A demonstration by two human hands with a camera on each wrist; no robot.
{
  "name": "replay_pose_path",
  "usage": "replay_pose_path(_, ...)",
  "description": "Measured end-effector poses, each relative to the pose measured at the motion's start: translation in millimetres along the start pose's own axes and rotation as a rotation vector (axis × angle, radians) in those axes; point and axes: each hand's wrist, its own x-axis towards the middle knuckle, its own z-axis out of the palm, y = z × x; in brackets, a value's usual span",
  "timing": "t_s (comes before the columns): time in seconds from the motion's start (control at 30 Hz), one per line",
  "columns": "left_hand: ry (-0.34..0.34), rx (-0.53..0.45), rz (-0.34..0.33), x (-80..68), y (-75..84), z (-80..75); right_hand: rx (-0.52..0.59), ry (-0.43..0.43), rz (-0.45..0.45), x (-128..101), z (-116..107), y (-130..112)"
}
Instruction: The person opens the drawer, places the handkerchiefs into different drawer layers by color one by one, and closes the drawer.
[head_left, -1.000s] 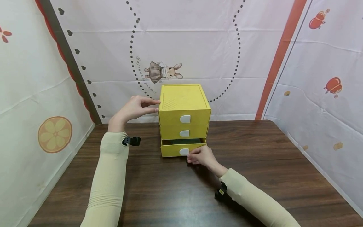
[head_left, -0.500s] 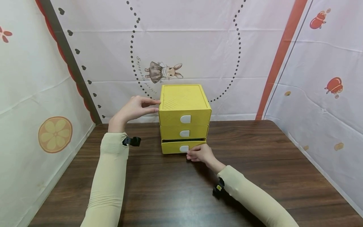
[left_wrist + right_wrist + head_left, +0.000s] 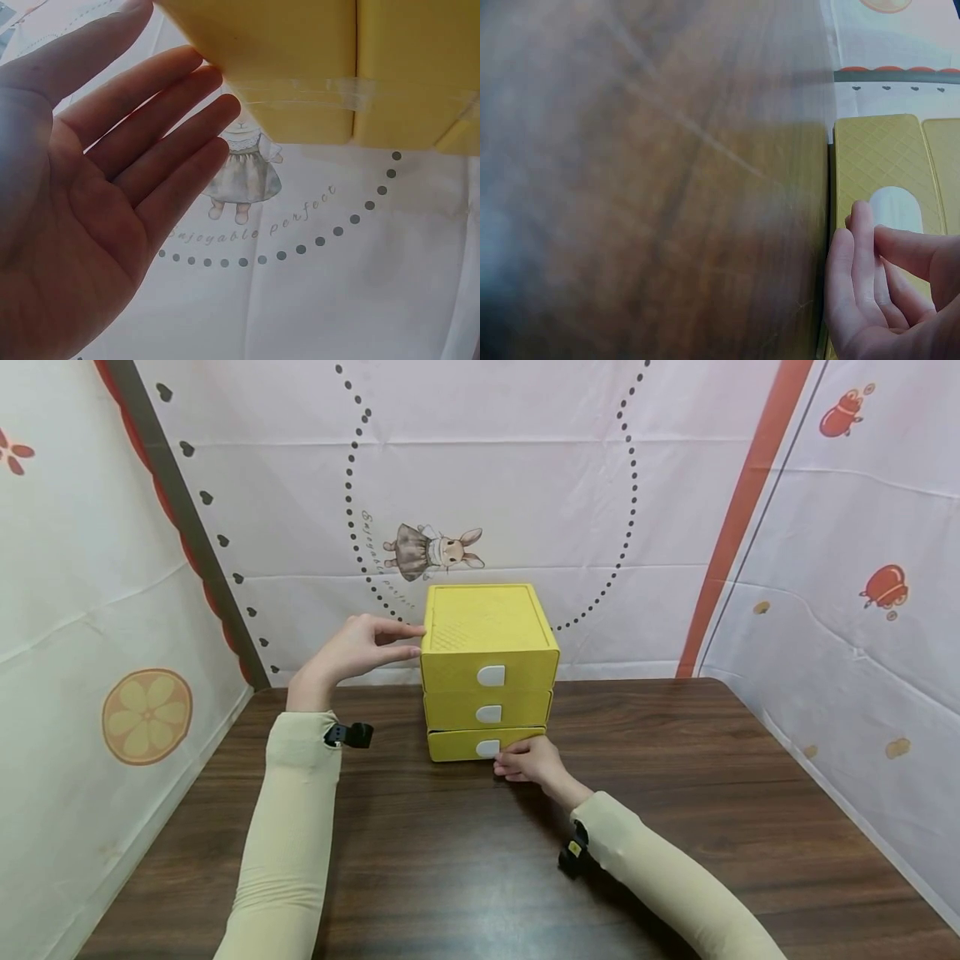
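The yellow three-drawer organizer (image 3: 489, 670) stands at the back of the wooden surface (image 3: 675, 793). The left hand (image 3: 358, 647) braces its upper left side with straight fingers, holding nothing. The right hand (image 3: 528, 760), fingers loosely curled, presses the bottom drawer (image 3: 480, 745) beside its white pull tab (image 3: 487, 748). The drawer appears nearly flush. Likely step: seating it; next requires a final inward push while bracing.

The yellow drawer unit (image 3: 489, 643) is looking like matt plastic, its top and fronts showing a fine embossed lattice, with smooth white tabs (image 3: 491, 676). Under it the table (image 3: 675, 793) is showing dark, faintly glossy wood grain. Behind it, creased printed cloth (image 3: 525, 485) is hanging.
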Motion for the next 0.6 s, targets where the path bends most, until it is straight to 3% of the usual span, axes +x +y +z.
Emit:
replay_pose_path(0.43,0.011,0.010,0.015,-1.1,0.5,1.4,-0.002,-0.018,0.006,5,-4,1)
replay_pose_path(0.6,0.038,0.038,0.037,-5.5,-0.9,5.7,-0.124,-0.063,0.007,4,-10,-3)
